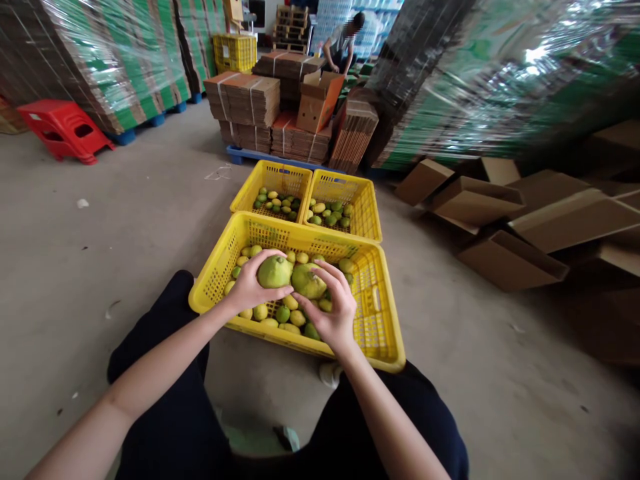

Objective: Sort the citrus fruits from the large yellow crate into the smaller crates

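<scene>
Above the large yellow crate [385, 333], my left hand [250, 283] is wrapped round a green lemon [274, 272] with its stem end up. My right hand [335, 307] grips a second yellowish-green lemon [307, 281] between thumb and fingers. The two fruits are side by side and look to be touching. Beneath my hands, several yellow and green lemons [290, 315] lie in the large crate, mostly in its left and middle part. Its right end shows bare slotted floor.
Two smaller yellow crates [245, 193] [370, 207] with lemons stand behind. Beyond are stacked flat cartons [245, 100] on a blue pallet and a bending person [343, 47]. Open cardboard boxes [475, 200] lie right; a red stool [65, 127] stands left.
</scene>
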The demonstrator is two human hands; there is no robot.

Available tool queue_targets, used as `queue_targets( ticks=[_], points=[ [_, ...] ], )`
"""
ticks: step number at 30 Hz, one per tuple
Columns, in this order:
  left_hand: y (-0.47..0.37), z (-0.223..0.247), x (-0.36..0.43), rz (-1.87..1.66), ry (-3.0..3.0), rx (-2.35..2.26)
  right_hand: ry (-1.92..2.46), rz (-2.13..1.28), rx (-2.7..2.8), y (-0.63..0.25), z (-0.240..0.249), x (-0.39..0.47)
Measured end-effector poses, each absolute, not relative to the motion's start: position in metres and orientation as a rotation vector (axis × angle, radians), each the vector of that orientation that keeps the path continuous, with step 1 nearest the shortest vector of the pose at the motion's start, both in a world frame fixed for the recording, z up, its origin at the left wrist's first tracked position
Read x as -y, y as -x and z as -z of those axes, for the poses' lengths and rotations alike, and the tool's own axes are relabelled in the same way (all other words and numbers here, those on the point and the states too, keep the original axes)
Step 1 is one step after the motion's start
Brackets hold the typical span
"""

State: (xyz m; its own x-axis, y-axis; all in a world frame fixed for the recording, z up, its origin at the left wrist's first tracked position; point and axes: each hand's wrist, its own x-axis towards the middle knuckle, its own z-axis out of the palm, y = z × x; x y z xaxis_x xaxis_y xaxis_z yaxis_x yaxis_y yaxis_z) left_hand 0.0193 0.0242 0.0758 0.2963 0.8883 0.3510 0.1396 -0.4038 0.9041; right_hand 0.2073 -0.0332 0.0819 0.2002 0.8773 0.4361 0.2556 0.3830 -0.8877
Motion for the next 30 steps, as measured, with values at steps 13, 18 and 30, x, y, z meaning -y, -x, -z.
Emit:
queue_targets(
  ticks=[13,18,30],
  points=[
    [-0.031,-0.084,-0.034,-0.668,-0.661,-1.043,1.251,-1.622,0.619,-0.207,-0.082,0.016],
    [-0.033,-0.084,-0.033,-0.626,-0.648,-1.064,1.339,-1.675,0.568,-0.206,-0.075,0.01],
    [-0.035,-0.067,-0.022,-0.721,-1.254,-1.145,1.419,-1.63,0.709,-0.199,-0.059,0.007]
  ],
)
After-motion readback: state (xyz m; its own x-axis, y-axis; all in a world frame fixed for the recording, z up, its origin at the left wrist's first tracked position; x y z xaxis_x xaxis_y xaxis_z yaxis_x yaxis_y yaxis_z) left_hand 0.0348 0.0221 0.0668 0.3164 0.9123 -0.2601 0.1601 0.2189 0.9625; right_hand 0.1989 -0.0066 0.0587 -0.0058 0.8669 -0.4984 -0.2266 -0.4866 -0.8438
